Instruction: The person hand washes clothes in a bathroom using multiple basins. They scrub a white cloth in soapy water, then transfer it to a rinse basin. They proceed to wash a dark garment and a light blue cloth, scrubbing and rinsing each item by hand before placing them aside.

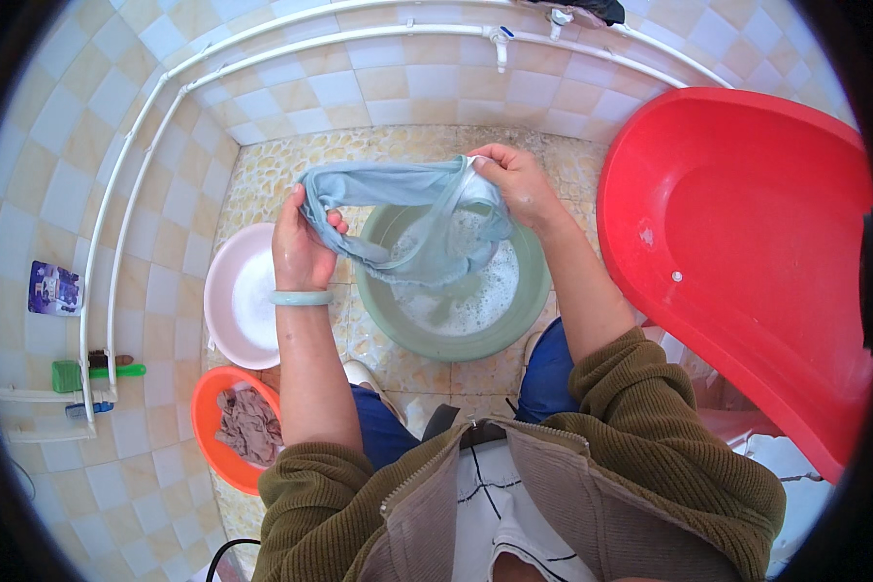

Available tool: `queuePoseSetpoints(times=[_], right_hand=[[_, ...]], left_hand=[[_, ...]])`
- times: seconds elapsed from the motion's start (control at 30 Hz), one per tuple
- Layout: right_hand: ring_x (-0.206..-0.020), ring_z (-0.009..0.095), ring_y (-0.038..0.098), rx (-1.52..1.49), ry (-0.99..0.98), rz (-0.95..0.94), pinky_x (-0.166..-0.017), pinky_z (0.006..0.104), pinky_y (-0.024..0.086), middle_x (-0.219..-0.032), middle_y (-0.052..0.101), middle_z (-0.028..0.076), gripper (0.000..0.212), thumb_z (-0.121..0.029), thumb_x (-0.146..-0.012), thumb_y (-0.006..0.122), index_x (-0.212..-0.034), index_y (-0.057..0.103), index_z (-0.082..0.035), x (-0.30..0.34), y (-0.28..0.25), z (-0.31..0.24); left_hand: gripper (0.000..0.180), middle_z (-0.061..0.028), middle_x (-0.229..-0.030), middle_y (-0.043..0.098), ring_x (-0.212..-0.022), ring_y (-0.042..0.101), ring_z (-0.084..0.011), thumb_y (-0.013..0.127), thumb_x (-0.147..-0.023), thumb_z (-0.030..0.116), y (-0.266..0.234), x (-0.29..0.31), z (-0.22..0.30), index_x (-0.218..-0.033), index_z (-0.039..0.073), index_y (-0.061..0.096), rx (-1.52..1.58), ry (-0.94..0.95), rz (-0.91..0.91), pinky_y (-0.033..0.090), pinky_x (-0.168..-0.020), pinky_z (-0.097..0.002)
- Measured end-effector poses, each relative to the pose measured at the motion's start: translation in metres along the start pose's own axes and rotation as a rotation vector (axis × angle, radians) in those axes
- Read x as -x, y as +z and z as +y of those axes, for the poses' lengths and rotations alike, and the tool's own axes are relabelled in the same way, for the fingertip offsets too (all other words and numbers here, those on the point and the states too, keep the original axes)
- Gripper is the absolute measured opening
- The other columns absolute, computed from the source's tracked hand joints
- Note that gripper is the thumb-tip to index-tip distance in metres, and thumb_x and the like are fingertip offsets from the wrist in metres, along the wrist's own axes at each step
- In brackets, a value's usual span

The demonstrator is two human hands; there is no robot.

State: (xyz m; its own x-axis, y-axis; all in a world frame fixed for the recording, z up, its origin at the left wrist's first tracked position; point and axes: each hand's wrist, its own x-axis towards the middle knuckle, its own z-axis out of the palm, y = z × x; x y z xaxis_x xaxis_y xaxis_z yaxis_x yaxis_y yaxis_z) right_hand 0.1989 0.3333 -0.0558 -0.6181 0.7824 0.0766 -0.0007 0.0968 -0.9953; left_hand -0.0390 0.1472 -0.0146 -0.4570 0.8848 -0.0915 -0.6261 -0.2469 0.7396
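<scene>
Stretched between my two hands is a wet pair of light-blue underpants (388, 181), its opening pulled into a wide loop. My left hand (304, 238), with a pale green bangle (301, 298) on the wrist, holds the left end, fingers curled round the cloth. At the upper right end my right hand (517, 179) pinches the edge between thumb and fingers. The cloth hangs over a green basin (456, 344) of foamy water and hides part of its far rim. Whether the lowest fold touches the water, I cannot tell.
A pink basin (221, 320) with white suds stands left of the green one. Nearer me, an orange basin (209, 422) holds a brownish cloth (249, 427). A large red tub (737, 242) fills the right side. White pipes (359, 41) with taps run along the tiled wall.
</scene>
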Motion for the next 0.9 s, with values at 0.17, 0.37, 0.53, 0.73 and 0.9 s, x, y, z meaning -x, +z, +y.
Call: queuePoseSetpoints(times=[0.17, 0.37, 0.53, 0.73, 0.9], right_hand=[[-0.078, 0.011, 0.058, -0.097, -0.058, 0.302, -0.072, 0.0271, 0.048, -0.093, 0.064, 0.002, 0.021, -0.018, -0.094, 0.053, -0.106, 0.061, -0.003, -0.007, -0.026, 0.01], [-0.078, 0.011, 0.057, -0.306, -0.149, 0.303, -0.073, 0.0263, 0.047, -0.09, 0.061, 0.002, 0.02, -0.022, -0.098, 0.048, -0.101, 0.06, -0.006, -0.002, -0.033, -0.019], [-0.072, 0.01, 0.056, -0.269, -0.137, 0.211, -0.068, 0.0279, 0.048, -0.083, 0.059, 0.001, 0.02, -0.023, -0.099, 0.045, -0.098, 0.057, -0.008, 0.002, -0.016, -0.062], [-0.067, 0.01, 0.056, -0.6, -0.055, 0.172, -0.06, 0.0268, 0.045, -0.081, 0.057, -0.001, 0.016, -0.02, -0.097, 0.045, -0.095, 0.055, -0.008, -0.013, -0.022, -0.069], [-0.068, 0.01, 0.055, -0.494, -0.045, 0.136, -0.061, 0.0282, 0.045, -0.08, 0.057, 0.0, 0.013, -0.019, -0.095, 0.047, -0.094, 0.055, -0.01, -0.043, -0.033, -0.082]], left_hand=[[0.023, -0.0079, -0.088, 0.062, -0.078, 0.061, -0.0194, 0.046, -0.096, 0.024, -0.025, -0.014, 0.003, -0.104, 0.004, 0.056, -0.28, 0.141, 0.12, 0.052, -0.071, -0.0341], [0.024, -0.0083, -0.094, 0.063, -0.083, 0.062, -0.0204, 0.047, -0.093, 0.021, -0.033, -0.02, -0.003, -0.106, 0.002, 0.054, -0.604, 0.151, 0.374, 0.052, -0.073, -0.0346], [0.026, -0.0082, -0.088, 0.063, -0.077, 0.062, -0.016, 0.044, -0.086, 0.006, -0.037, -0.025, -0.016, -0.11, 0.001, 0.052, -0.796, 0.09, 0.294, 0.051, -0.066, -0.0282], [0.053, -0.0181, -0.124, 0.051, -0.088, 0.062, -0.0215, 0.047, -0.087, 0.008, -0.012, -0.017, -0.032, -0.139, 0.003, 0.036, -1.059, 0.013, 0.149, 0.05, -0.076, -0.0315], [0.049, -0.0163, -0.119, 0.054, -0.088, 0.061, -0.0197, 0.051, -0.088, 0.011, -0.008, -0.014, -0.038, -0.135, 0.002, 0.04, -1.042, -0.038, 0.063, 0.049, -0.076, -0.0306]])
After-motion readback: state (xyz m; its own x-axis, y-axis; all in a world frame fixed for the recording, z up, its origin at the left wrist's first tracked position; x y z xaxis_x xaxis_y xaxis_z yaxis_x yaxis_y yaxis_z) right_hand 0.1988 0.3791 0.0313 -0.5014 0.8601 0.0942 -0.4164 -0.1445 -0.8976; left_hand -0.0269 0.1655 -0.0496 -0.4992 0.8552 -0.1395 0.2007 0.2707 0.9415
